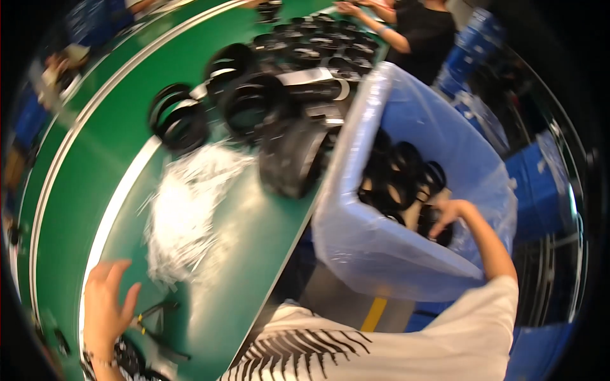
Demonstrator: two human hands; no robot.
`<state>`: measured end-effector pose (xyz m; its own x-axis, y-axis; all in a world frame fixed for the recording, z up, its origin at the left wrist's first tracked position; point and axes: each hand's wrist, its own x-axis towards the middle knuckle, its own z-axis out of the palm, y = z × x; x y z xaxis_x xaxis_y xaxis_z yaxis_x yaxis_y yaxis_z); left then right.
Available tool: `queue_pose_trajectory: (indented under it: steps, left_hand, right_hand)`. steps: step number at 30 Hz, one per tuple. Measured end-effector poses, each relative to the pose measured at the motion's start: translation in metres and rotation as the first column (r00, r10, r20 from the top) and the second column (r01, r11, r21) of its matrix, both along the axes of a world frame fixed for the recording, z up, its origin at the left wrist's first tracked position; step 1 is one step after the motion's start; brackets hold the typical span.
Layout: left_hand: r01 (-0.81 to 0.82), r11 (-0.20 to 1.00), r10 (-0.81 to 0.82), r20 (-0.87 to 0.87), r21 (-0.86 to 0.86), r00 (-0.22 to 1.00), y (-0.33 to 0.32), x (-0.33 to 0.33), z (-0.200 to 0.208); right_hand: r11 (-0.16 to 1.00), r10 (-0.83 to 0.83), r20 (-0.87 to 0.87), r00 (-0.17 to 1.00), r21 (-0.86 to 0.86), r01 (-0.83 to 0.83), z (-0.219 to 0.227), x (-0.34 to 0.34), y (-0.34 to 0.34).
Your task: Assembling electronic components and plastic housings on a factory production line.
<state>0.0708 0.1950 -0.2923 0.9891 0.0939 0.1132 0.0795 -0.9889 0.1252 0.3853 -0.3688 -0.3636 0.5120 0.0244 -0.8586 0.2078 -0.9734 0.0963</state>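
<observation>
My right hand (450,214) reaches down into a blue bin (438,108) lined with clear plastic film. Its fingers are closed round a black ring-shaped part (443,233); blur softens the exact grip. Other black rings (406,155) lie heaped in the bin beside it. Over the green table (238,254), my left hand (109,308) is open, with thumb and fingers apart and nothing between them. Right beside it lies a dark hand tool with yellow marks (152,320), perhaps pliers. A pile of crumpled clear plastic (190,206) sits farther up the table.
Large black rings (251,105) and a wide black cylindrical part (289,155) stand beyond the plastic. Many smaller black parts (314,41) cluster at the far end. Another person (422,32) works there. Blue crates (540,184) stand at the right.
</observation>
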Motion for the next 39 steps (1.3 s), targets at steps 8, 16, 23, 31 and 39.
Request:
queue_pose_trajectory:
  steps: [8,16,23,31,39]
  left_hand:
    - [0.255,0.964,-0.255,0.012,-0.074,0.967,-0.005,-0.01,-0.005]
    - [0.319,0.932,-0.336,-0.081,-0.172,0.938,-0.007,-0.036,-0.018]
    - [0.26,0.947,-0.252,0.069,-0.187,0.965,-0.004,-0.046,-0.028]
    - [0.428,0.903,-0.409,0.372,0.033,0.834,-0.018,0.029,-0.022]
    - [0.265,0.912,-0.358,0.292,0.312,0.887,-0.019,0.126,-0.061]
  right_hand:
    - [0.601,-0.622,0.775,0.111,0.564,-0.566,0.109,-0.103,0.124]
    - [-0.854,0.123,-0.683,0.72,0.297,0.427,0.037,-0.16,0.378]
    - [-0.789,0.258,-0.871,0.417,0.059,0.612,-0.047,-0.091,0.438]
    - [-0.726,-0.155,-0.867,0.474,0.426,0.54,-0.057,-0.092,0.428]
    - [-0.74,-0.253,-0.59,0.767,0.628,0.239,-0.04,-0.113,0.402]
